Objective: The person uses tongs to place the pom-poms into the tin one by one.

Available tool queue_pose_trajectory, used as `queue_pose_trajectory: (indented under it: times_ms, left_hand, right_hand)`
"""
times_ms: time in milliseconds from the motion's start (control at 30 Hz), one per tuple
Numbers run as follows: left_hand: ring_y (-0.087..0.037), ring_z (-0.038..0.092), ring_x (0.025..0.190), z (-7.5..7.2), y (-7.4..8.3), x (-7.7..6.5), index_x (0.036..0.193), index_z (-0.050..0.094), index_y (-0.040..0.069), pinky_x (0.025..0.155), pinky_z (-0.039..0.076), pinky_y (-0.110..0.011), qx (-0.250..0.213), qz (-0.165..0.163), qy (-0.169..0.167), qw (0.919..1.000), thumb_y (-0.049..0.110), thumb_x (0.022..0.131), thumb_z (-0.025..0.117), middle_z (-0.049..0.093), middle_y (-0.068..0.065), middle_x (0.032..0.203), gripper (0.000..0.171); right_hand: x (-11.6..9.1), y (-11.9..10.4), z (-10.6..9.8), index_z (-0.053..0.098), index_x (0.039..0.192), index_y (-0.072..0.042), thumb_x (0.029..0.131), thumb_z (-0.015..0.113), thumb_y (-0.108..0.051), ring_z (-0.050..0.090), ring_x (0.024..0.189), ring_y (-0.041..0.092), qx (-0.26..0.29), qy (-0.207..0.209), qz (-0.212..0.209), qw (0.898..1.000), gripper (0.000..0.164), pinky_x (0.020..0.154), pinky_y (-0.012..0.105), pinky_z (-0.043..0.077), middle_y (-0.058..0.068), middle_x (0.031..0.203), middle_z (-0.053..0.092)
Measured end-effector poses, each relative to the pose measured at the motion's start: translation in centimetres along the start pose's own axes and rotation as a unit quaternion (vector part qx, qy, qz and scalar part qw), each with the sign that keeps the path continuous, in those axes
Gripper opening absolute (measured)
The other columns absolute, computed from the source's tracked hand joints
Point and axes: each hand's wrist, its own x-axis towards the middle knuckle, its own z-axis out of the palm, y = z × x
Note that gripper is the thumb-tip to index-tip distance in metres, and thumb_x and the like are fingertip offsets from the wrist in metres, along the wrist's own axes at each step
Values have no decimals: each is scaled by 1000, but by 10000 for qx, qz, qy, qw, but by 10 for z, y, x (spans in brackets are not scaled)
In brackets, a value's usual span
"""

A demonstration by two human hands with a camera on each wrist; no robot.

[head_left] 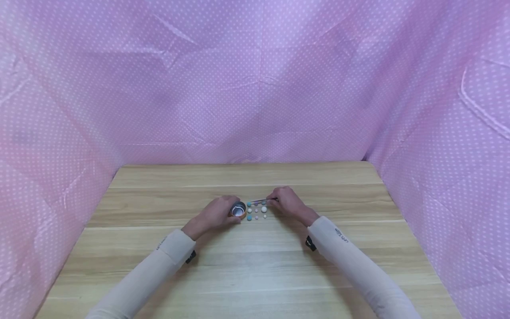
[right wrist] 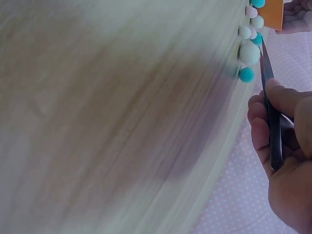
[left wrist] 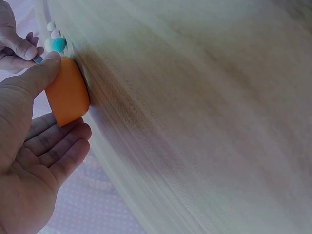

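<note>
My left hand [head_left: 217, 211] holds a round orange container [left wrist: 68, 92], its thumb on the near side and its fingers behind. The container stands on the table with its silvery inside facing up in the head view. Just right of it, small pom-poms lie in rows, among them a teal one [right wrist: 246, 74] and a larger white one [right wrist: 249, 53]. My right hand [head_left: 290, 202] pinches dark tweezers [right wrist: 274, 131] between thumb and fingers. Their tips point left over the far row, near a teal pom-pom [head_left: 249, 204]; whether they grip it I cannot tell.
Everything sits on a wood-grain table [head_left: 255, 274]. Pink dotted cloth [head_left: 255, 88] hangs behind the table and along both sides. Dark straps show at both wrists below the pale sleeves [head_left: 358, 261].
</note>
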Motion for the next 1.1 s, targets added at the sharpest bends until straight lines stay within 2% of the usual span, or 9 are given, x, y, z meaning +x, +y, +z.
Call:
queue_pose_trajectory:
  times_ms: [333,733,867,1100]
  left_hand:
    - [-25,65,105,0,-1,1,125,58,4,91,54,-39,107,-75,-48,9999,33,79,82,67,-16,119,60]
    - [-24,65,103,2,-2,1,121,60,6,89,54,-39,61,-66,-45,9999,34,79,82,68,-13,115,55]
    - [-24,65,105,1,-1,0,122,60,6,90,54,-39,20,-96,-93,9999,34,79,82,67,-13,116,55]
    - [-20,64,100,-1,0,1,122,60,6,85,54,-35,77,-100,-103,9999,33,79,82,68,-12,115,56]
  right_hand:
    - [1,1,0,77,97,-4,89,70,-10,70,81,19,-2,132,-135,9998,11,73,28,58,10,91,75]
    - [-1,1,-5,76,99,-6,91,68,-12,69,83,18,207,114,108,9997,13,76,31,57,9,94,75]
    - [-1,1,-5,77,99,-8,91,69,-14,69,85,16,360,55,142,9992,13,77,30,56,7,96,76]
    - [-1,-1,-6,77,100,-7,90,70,-16,65,76,10,647,139,118,9977,14,69,24,54,7,94,76]
